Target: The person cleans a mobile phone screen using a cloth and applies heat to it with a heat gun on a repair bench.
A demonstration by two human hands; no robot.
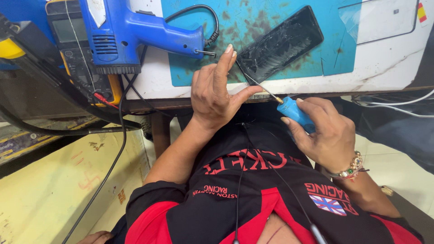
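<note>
Clenched around the blue plastic handle of a thin metal-shafted pry tool (296, 113) is the right hand (327, 135), and the slim shaft is run up and leftward to the near corner of a black flat rectangular phone with a cracked glass face (280, 44). The left hand (214, 92) is not closed on anything; its fingertips (229, 49) are pressed down just beside that corner, at the shaft's tip. The phone is laid on a stained teal rubber mat (253, 18) on the white worktop (384, 63), its long axis diagonal, the far end pointed up and to the right. A prying step at the phone's edge is judged to be in hand; a shallow, steady angle would be called for next, so the tip is not slipped across the glass. A blue hot-air gun (135, 31) is rested to the left, near a yellow-cased multimeter (77, 49).
</note>
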